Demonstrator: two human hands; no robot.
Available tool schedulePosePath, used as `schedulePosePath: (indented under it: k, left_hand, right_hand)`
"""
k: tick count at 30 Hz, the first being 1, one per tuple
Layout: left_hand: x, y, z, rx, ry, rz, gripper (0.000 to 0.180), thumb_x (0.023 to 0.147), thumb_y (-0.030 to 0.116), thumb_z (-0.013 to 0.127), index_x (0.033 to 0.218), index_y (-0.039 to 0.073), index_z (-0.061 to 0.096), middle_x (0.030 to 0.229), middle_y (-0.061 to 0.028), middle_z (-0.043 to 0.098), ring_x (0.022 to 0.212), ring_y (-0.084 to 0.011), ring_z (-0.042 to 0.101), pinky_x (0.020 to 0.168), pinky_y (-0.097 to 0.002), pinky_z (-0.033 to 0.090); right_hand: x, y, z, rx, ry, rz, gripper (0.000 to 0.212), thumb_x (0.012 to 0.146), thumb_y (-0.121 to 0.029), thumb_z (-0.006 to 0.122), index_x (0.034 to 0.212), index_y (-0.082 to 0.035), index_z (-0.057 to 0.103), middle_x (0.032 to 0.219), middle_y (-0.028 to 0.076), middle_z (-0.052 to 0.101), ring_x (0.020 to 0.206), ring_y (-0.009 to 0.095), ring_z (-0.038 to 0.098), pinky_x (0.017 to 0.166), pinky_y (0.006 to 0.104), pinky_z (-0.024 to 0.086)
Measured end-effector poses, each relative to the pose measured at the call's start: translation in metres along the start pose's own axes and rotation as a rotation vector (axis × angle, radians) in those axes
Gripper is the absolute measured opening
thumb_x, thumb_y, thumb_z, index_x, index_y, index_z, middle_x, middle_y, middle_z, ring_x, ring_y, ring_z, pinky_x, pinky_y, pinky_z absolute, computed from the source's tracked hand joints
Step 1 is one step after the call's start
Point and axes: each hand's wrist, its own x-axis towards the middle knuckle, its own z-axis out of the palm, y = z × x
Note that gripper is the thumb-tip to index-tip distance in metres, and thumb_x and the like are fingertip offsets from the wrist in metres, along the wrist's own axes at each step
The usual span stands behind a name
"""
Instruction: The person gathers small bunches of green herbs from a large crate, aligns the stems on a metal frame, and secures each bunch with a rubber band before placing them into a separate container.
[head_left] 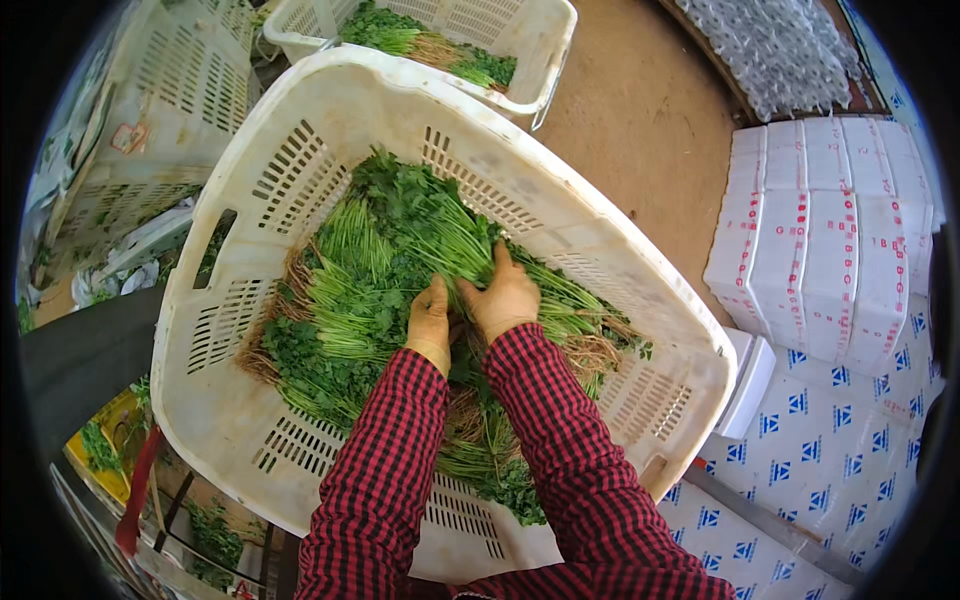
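Note:
A large white slotted plastic crate takes up the middle, holding several bunches of coriander with green leaves, pale stems and brown roots. Both my arms, in red and black checked sleeves, reach into it. My left hand and my right hand are close together over the middle of the heap. Between them they grip the stems of one coriander bunch, its leaves pointing away from me. My right thumb and forefinger curve around the stems; the left fingertips are partly hidden.
Beyond stands a second white crate with more coriander. Other crates lean at the upper left. White foam boxes are stacked at right beside printed sheeting, with bubble wrap behind. A yellow container sits at lower left.

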Motion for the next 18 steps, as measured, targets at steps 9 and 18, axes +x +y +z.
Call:
schedulePosePath:
  k: [9,18]
  left_hand:
    - [-0.006,-0.024,-0.041,-0.342,-0.227,0.020,0.112,0.073,0.075,0.076,0.150,0.003,0.039,0.132,-0.0149,0.059,0.118,-0.0302,0.059,0.103,-0.0466,0.051]
    - [-0.001,-0.022,-0.032,-0.267,-0.094,-0.013,0.120,0.075,0.066,0.081,0.161,0.007,0.022,0.158,-0.0217,0.034,0.141,-0.0367,0.041,0.116,-0.0559,0.037]
  right_hand:
    - [-0.074,-0.026,0.024,-0.037,-0.028,-0.491,0.065,0.090,-0.017,0.060,0.150,0.000,0.042,0.135,0.023,0.062,0.082,0.032,0.072,0.069,0.0423,0.058]
    - [-0.022,0.085,0.005,1.086,0.170,0.126,0.041,0.100,-0.012,0.063,0.140,-0.003,0.058,0.132,0.016,0.066,0.108,0.023,0.070,0.086,0.0341,0.058]
